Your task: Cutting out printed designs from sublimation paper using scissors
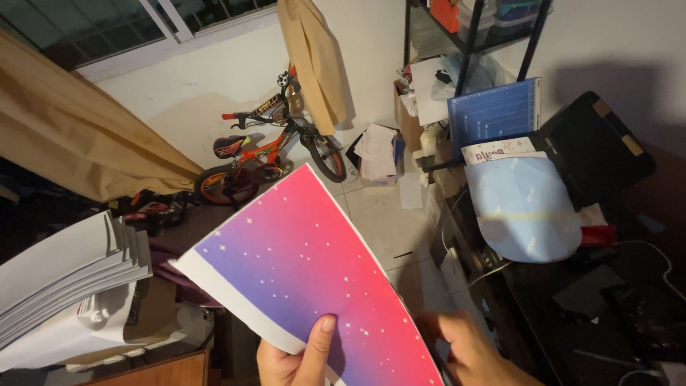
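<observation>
A white wall (236, 78) runs below a window (107, 25) at the top left, with tan curtains (64, 143) hanging across it. A small orange bicycle (268, 146) leans on the wall over a pale tiled floor (382, 214). A black metal shelf (475, 36) stands to the right, above a dark cluttered desk (593, 300). The light is dim

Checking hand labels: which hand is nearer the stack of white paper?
Left. The left hand holds the pink-purple sheet, just right of the white paper stack; the right hand is farther right, beyond the sheet.
</observation>
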